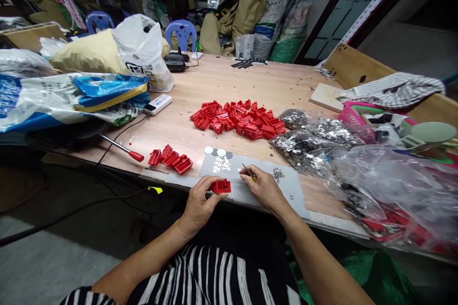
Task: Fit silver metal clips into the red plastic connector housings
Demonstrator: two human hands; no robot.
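Observation:
My left hand (200, 202) pinches a small red plastic housing (222, 186) at the table's front edge, its hollow side facing me with small metal bits inside. In my right hand (263, 186) is a small yellow-handled tool (253, 176) with a thin dark tip pointing up and left; its exact kind is unclear. Both hands are over a grey mat (246, 190). Beyond them lies a heap of small white pieces (222, 164). A little pile of tiny metal parts (278, 174) sits right of my right hand. Several red housings (171, 159) lie to the left.
A large heap of red housings (239, 119) covers mid-table. Clear bags of metal parts (304, 147) crowd the right, beside a pink basket (352, 113). On the left are a red-tipped lever (136, 155), a white power strip (158, 104) and bulky sacks (107, 52).

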